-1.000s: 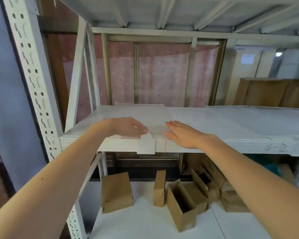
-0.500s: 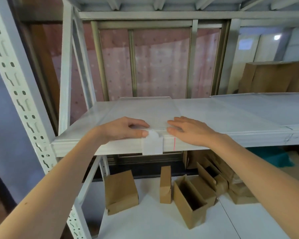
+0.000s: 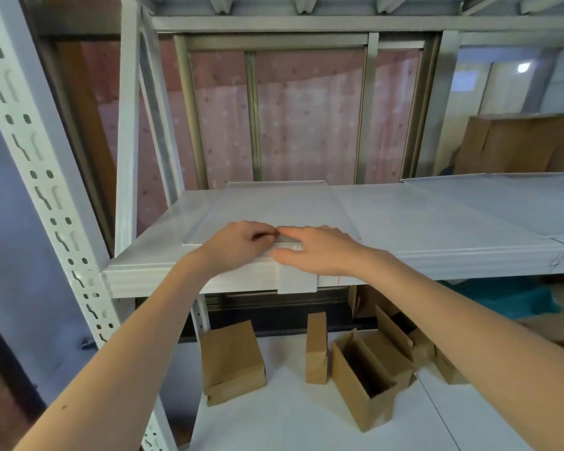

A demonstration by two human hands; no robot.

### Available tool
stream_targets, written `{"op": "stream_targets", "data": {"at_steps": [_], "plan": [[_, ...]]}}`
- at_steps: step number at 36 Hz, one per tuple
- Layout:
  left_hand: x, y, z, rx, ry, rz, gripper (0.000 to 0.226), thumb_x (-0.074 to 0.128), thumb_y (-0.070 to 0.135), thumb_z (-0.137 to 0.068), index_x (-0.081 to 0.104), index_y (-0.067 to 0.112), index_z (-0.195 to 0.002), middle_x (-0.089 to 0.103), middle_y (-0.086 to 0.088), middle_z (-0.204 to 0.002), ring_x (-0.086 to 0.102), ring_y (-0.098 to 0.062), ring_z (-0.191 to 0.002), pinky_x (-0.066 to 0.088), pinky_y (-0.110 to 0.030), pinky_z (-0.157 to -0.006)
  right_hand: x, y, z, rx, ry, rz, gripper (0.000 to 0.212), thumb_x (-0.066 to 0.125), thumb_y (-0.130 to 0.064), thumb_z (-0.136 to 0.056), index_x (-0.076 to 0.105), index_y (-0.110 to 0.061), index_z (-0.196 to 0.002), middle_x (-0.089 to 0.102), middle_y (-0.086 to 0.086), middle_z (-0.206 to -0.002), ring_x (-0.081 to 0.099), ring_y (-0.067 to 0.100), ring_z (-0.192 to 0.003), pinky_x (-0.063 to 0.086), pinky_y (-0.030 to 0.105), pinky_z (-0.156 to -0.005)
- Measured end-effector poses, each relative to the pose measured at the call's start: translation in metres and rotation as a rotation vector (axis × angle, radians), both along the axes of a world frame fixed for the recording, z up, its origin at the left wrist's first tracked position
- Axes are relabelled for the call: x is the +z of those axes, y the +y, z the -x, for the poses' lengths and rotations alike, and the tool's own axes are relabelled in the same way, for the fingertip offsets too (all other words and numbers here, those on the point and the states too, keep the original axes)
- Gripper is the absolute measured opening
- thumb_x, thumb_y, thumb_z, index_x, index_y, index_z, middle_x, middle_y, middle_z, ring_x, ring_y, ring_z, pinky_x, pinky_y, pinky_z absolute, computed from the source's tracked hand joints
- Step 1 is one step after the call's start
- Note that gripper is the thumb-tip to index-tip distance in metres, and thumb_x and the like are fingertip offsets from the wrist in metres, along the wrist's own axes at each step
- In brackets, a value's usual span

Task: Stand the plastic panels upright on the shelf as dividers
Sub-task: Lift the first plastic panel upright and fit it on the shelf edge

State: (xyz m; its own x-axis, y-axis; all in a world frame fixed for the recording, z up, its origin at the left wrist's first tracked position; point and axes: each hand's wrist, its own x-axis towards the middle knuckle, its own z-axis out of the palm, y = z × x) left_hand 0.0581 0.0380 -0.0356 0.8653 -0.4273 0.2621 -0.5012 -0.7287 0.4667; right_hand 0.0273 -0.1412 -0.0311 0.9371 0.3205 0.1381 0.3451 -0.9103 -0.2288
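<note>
A clear plastic panel [image 3: 274, 206] lies flat on the left part of the white metal shelf [image 3: 437, 232], reaching from the back to the front lip. My left hand [image 3: 238, 245] has its fingers curled and pinches the panel's near edge. My right hand [image 3: 319, 252] lies right beside it, fingers on top of the same edge and thumb against its front. The fingertips of both hands meet near the middle of the edge. A white tab [image 3: 297, 281] hangs on the shelf's front lip just under my hands.
A second clear panel [image 3: 502, 196] lies flat on the shelf to the right. A perforated white post [image 3: 46, 190] stands at the left and a diagonal brace [image 3: 127, 131] behind it. Several small cardboard boxes [image 3: 232, 359] sit on the lower shelf. The upper shelf's underside is close overhead.
Both hands have drawn together at the middle of the panel's near edge. My left fingers went from lying flat to curled and pinching. The camera has moved closer.
</note>
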Motion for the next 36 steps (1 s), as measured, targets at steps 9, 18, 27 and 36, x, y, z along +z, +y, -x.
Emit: {"op": "stream_targets", "data": {"at_steps": [9, 18, 27, 36], "plan": [[-0.007, -0.006, -0.004, 0.104, -0.109, -0.165, 0.039, 0.032, 0.041, -0.100, 0.051, 0.028, -0.132, 0.055, 0.005, -0.136, 0.050, -0.022, -0.122, 0.036, -0.035, -0.099, 0.005, -0.010, -0.002, -0.049, 0.102, 0.098, 0.084, 0.025, -0.085, -0.076, 0.022, -0.042, -0.148, 0.025, -0.006, -0.158, 0.026, 0.026, -0.143, 0.024, 0.051, -0.113], [-0.004, -0.003, 0.002, 0.120, -0.057, -0.213, 0.043, 0.028, 0.043, -0.101, 0.041, 0.032, -0.140, 0.045, 0.008, -0.146, 0.041, -0.021, -0.133, 0.030, -0.035, -0.105, 0.008, -0.009, 0.000, -0.062, 0.123, 0.085, 0.078, 0.029, -0.084, -0.077, 0.024, -0.048, -0.146, 0.017, -0.007, -0.160, 0.016, 0.028, -0.146, 0.011, 0.057, -0.114], [-0.005, 0.001, -0.002, 0.151, -0.037, -0.215, 0.042, 0.026, 0.043, -0.101, 0.043, 0.033, -0.138, 0.044, 0.006, -0.146, 0.040, -0.024, -0.134, 0.028, -0.038, -0.108, 0.014, -0.005, 0.006, -0.010, 0.197, -0.071, 0.059, 0.046, -0.062, -0.084, 0.035, -0.050, -0.140, 0.027, -0.006, -0.157, 0.023, 0.025, -0.143, 0.015, 0.054, -0.114], [-0.007, 0.004, -0.006, 0.176, -0.035, -0.199, 0.041, 0.028, 0.042, -0.101, 0.047, 0.032, -0.135, 0.049, 0.005, -0.143, 0.043, -0.024, -0.130, 0.031, -0.038, -0.106, 0.014, -0.010, 0.000, 0.084, 0.351, -0.353, 0.053, 0.058, -0.036, -0.086, 0.047, -0.041, -0.137, 0.039, -0.011, -0.149, 0.033, 0.011, -0.135, 0.024, 0.024, -0.098]]}}
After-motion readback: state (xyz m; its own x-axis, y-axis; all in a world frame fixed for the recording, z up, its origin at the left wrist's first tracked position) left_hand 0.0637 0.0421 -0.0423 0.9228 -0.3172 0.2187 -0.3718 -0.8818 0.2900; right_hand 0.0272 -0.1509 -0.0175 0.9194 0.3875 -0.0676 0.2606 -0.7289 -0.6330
